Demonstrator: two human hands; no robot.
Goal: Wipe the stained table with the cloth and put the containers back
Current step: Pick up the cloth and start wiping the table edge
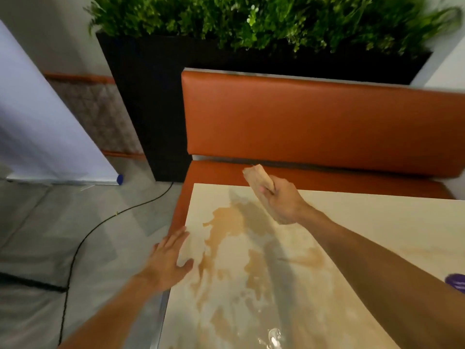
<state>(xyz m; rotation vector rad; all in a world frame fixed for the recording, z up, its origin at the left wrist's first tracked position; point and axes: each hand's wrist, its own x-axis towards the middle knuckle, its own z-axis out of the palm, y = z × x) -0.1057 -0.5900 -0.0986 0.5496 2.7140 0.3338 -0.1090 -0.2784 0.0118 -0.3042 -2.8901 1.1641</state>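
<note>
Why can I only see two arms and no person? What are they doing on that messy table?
The camera sits on the person's head, looking down, so you see only their own arms. The right hand squeezes a bunched-up cloth near the far edge of the table. The left hand lies flat and open on the table's left edge. That brown puddle is a spilled stain, not yet wiped up. A bit of something purple peeks in at the right. Behind the table is an orange bench and a planter.

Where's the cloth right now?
Head view: the cloth is bunched in the right hand, at the table's far edge near the orange bench.
</note>
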